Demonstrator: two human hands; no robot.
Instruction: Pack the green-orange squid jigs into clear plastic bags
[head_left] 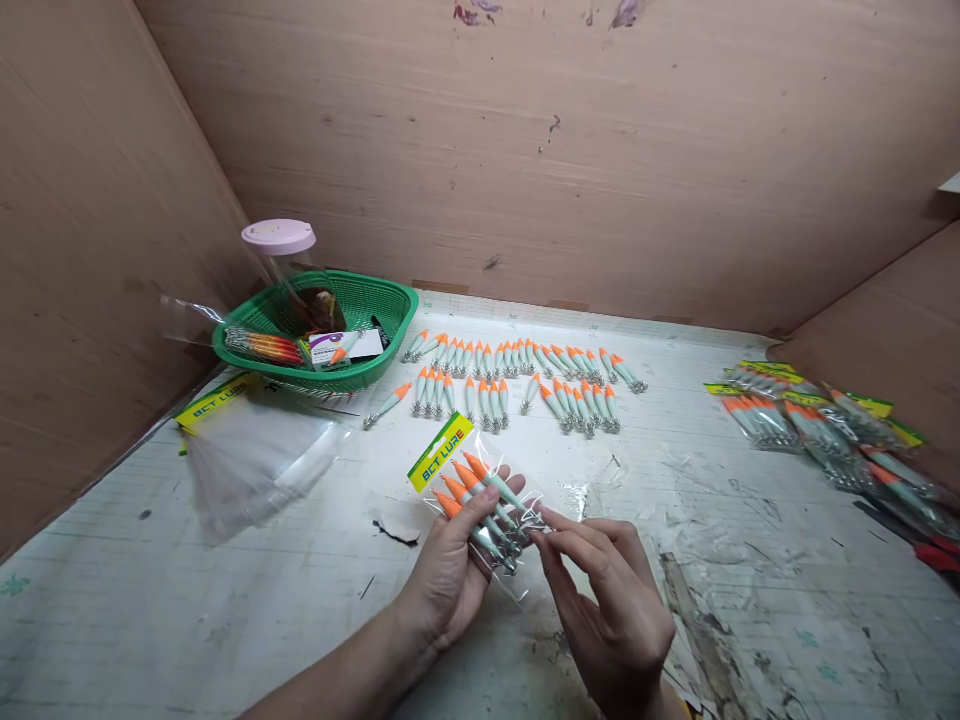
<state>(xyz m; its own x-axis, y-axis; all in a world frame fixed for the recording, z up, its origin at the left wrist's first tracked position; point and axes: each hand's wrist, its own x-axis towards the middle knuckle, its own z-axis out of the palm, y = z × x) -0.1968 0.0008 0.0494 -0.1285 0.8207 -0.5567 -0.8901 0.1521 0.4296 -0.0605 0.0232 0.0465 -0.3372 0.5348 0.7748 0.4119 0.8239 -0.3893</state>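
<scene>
My left hand holds a clear plastic bag of squid-jig fishing lures, thumb on top and fingers beneath. The bag's yellow-green header reads "BCT LURE" and points up and left. Several lures with orange heads and pale bodies lie side by side in it, hook ends towards my right hand. The thumb and fingertips of that hand are pinched at the hook end of the uppermost lure, by the bag's edge. Whether they also grip the plastic cannot be made out.
Loose lures lie in two rows behind my hands. A green basket holds a pink-lidded jar and packed lures. Flat empty bags are at left; filled packs and red-handled scissors at right. Board walls enclose the table.
</scene>
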